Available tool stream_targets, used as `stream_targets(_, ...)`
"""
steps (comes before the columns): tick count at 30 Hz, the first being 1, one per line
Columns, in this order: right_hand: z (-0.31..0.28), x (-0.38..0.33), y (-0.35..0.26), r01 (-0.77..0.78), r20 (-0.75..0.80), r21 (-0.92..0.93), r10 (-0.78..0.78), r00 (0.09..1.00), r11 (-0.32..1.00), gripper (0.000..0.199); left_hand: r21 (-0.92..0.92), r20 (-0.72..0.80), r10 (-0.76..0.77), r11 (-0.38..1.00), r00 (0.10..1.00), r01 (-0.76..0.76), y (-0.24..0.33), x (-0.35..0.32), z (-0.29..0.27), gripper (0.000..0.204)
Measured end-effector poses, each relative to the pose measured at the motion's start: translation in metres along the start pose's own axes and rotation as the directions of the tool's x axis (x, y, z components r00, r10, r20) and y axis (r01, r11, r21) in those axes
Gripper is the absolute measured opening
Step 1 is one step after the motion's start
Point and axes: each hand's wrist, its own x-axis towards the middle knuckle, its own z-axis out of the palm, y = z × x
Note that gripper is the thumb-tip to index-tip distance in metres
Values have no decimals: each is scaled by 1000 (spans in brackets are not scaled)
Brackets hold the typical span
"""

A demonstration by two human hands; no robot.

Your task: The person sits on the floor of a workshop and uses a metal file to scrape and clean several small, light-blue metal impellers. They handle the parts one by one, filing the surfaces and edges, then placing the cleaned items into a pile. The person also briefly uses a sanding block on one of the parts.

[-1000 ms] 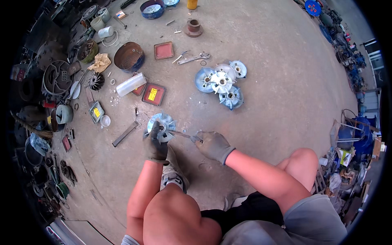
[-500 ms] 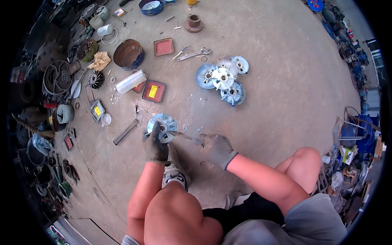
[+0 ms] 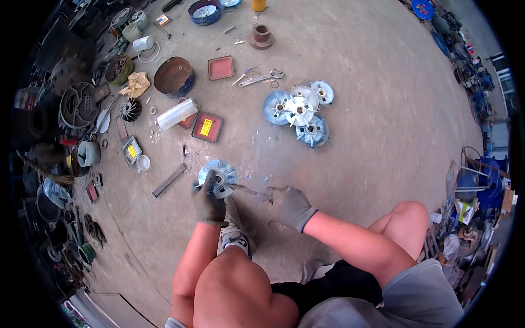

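My left hand (image 3: 209,203), in a dark work glove, is closed on a light blue finned fan wheel (image 3: 225,169) with a hole in its middle. The wheel is tilted up just past my shoe. My gloved right hand (image 3: 291,208) grips a slim metal tool (image 3: 247,189), whose exact kind I cannot make out. Its far end meets the lower right edge of the wheel, near a dark slot. Beyond, to the right, several similar blue and white fan wheels (image 3: 300,109) lie piled on the floor.
Left of the wheel lies a hammer (image 3: 170,179). Further out are red shallow trays (image 3: 208,127), a roll of clear film (image 3: 178,113), a rusty round pan (image 3: 175,76), an adjustable wrench (image 3: 261,77) and a flanged pipe piece (image 3: 261,37). Parts crowd both sides.
The metal tool and my right hand have shifted slightly, and the wheel is turned a little differently. The whole view has drifted slightly downward.
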Motion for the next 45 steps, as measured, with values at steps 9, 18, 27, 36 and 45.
stream_targets(9, -57, 7, 50, 18, -104, -83, -26, 994, 996, 30, 137, 259, 48, 987, 965, -86, -17, 6, -18, 32)
stream_targets(18, -106, 28, 38, -33, -172, -130, 11, 985, 991, 31, 476, 446, 323, 704, 834, -527, 1, -5, 2, 35)
stream_targets(27, -78, 24, 105, -163, -226, -147, 127, 966, 976, 40, 401, 138, -189, 908, 972, 119, 13, -19, 14, 80)
stream_targets(36, -31, -20, -11, -242, 179, 272, 198, 964, 931, 40, 691, 672, 201, 176, 713, -701, -16, 1, -30, 63)
stream_targets(45, 57, -27, 3, -347, 212, 645, 277, 937, 681, 44, 273, 342, 41, 952, 939, -141, -8, -18, 32, 60)
